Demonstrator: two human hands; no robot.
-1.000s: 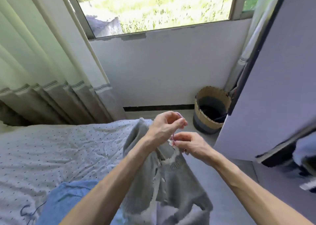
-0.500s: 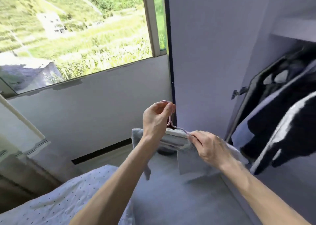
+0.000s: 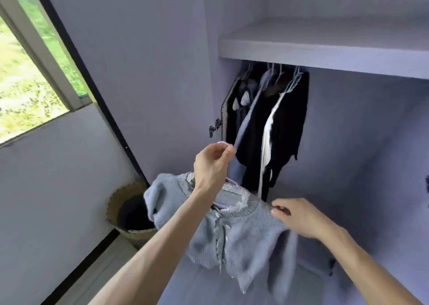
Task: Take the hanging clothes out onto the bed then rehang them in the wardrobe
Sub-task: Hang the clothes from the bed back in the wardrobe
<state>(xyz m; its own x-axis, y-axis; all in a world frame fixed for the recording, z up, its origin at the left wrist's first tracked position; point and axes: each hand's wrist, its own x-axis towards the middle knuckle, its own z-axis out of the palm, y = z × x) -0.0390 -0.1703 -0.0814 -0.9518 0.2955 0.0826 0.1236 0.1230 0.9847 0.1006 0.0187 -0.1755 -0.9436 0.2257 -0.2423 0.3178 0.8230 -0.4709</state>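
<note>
While left grip (image 3: 212,165) pinches hanger (image 3: 221,143) hook, right grip (image 3: 299,218) pinches grey cardigan (image 3: 243,235) shoulder; dark clothes (image 3: 278,119) already hang in wardrobe (image 3: 325,47); grey cardigan not yet hung.

Grey-blue knit cardigan (image 3: 241,235), pale pink hanger (image 3: 226,145), black-and-white hanging clothes (image 3: 274,128), lilac wardrobe (image 3: 325,47), tan woven basket (image 3: 116,200).

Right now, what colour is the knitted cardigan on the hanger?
Light blue-grey cardigan, with white trim down the buttoned front; the head view shows it.
</note>
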